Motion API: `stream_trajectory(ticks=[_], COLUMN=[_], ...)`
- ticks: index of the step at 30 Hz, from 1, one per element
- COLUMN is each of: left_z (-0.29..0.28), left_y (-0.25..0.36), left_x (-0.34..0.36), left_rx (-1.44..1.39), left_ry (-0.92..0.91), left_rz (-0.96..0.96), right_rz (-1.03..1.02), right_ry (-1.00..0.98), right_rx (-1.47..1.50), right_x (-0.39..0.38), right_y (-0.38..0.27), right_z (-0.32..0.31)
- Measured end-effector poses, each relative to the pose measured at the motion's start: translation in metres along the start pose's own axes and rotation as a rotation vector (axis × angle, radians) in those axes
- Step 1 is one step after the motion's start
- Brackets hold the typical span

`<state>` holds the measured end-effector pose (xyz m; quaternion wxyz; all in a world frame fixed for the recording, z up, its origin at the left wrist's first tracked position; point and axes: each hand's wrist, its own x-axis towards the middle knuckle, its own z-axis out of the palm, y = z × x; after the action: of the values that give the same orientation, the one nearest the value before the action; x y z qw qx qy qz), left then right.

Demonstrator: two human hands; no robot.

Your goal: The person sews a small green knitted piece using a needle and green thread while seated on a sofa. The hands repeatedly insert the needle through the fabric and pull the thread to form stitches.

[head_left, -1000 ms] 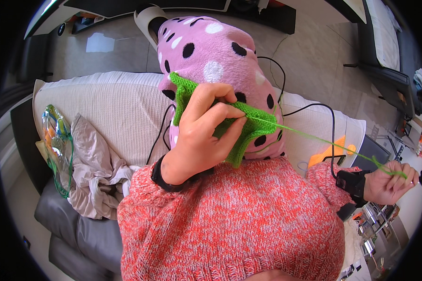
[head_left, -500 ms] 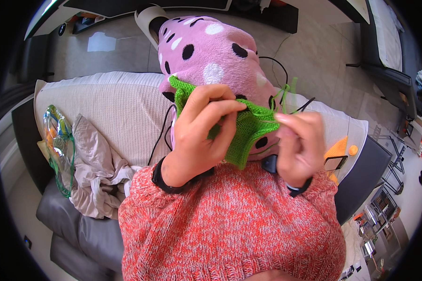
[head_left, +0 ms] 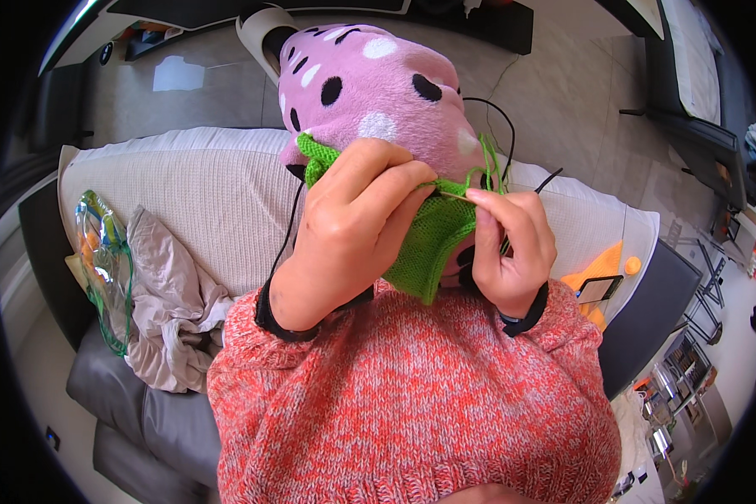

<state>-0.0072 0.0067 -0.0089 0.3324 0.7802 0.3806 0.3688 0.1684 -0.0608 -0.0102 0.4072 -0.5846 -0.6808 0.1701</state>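
A bright green knitted piece [head_left: 418, 252] hangs between my hands over my lap. My left hand [head_left: 340, 223] is closed on its upper edge, fingers bent over the fabric and hiding part of it. Between the thumb and fingertips of my right hand [head_left: 517, 248] is a thin needle [head_left: 455, 197], pointing left along the edge of the knitting. Its tip is close to my left fingertips; whether it passes through a stitch I cannot tell. Loose green yarn [head_left: 489, 155] loops up beside my right fingertips. Beneath the work lies a pink plush blanket [head_left: 386, 88] with black and white spots.
To the left are a clear bag with green trim [head_left: 105, 260] and a crumpled grey cloth [head_left: 172, 302] on the sofa [head_left: 214, 197]. At right lie an orange knitted piece [head_left: 592, 273] and a dark-framed flat object [head_left: 601, 289]. Black cables [head_left: 512, 143] run beside the blanket.
My right hand has moved left and slightly up, closer to my left hand, and its motion blur is gone. The needle now shows clearly along the knitting's edge.
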Motion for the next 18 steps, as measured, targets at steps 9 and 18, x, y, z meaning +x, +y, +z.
stream_trajectory(ticks=[9,18], left_z=[-0.0022,-0.0021], left_y=[-0.0006,0.0010], left_x=[0.0020,0.0040], left_rx=[-0.045,-0.069], left_ry=[-0.035,-0.042], left_rz=[-0.027,-0.044], right_rz=[-0.006,-0.095], right_ry=[0.005,0.035], right_rx=[-0.007,-0.072], right_x=[-0.0031,-0.0026], right_y=[0.0039,0.0027], right_z=[-0.0017,-0.0019])
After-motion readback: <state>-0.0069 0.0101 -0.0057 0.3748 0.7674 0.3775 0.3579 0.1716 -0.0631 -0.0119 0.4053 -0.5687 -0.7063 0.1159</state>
